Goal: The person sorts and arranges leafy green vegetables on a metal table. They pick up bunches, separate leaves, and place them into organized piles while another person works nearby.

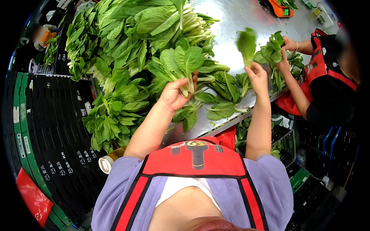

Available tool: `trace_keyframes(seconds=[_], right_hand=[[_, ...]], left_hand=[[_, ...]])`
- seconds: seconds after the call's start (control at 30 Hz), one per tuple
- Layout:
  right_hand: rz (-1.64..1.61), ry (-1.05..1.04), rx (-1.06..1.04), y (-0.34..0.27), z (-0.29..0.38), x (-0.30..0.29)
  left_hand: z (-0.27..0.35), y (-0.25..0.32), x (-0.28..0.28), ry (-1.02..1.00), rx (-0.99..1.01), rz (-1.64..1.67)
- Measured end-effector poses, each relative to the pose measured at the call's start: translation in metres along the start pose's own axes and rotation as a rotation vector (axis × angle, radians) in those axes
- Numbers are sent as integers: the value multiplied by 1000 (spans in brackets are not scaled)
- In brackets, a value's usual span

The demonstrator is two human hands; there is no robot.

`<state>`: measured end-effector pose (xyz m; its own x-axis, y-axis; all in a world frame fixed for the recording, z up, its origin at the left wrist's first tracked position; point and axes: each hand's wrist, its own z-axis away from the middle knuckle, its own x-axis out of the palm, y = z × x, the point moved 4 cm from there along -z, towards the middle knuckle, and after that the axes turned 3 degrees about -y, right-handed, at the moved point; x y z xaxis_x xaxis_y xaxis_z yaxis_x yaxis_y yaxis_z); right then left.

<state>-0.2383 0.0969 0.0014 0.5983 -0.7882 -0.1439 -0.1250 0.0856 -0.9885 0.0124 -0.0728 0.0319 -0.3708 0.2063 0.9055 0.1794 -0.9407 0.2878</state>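
Observation:
My left hand (179, 91) is closed around the pale stems of a bunch of leafy greens (183, 62), its leaves fanning upward. To the right, my right hand (258, 75) pinches one loose green leaf (246, 43) by its stalk; the leaf is blurred. Behind and left of my left hand rises a large heap of the same greens (138, 31) on the metal table (228, 17). Between my hands, several loose leaves and small bunches (222, 83) lie near the table's front edge.
At the right, a co-worker (321, 75) in a red apron holds greens (273, 50). An orange scale (281, 8) sits at the far side. Stacked black crates (55, 127) stand left, beside a capped bottle (107, 164). A crate (284, 141) with leaves is below the table edge.

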Motion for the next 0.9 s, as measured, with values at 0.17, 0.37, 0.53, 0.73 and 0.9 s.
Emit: trace_keyframes(seconds=[0.17, 0.37, 0.53, 0.73, 0.9], right_hand=[[953, -45, 134, 34, 20, -10], [-304, 63, 145, -8, 50, 36], [-824, -136, 307, -35, 87, 90], [-967, -154, 196, -58, 101, 104], [-953, -135, 61, -72, 107, 113]], left_hand=[[0, -13, 19, -59, -129, -96], [1, -12, 14, 99, 24, -293], [3, -9, 23, 119, 190, -390], [0, -10, 10, 179, 206, -396], [-3, -18, 4, 357, 328, -477]])
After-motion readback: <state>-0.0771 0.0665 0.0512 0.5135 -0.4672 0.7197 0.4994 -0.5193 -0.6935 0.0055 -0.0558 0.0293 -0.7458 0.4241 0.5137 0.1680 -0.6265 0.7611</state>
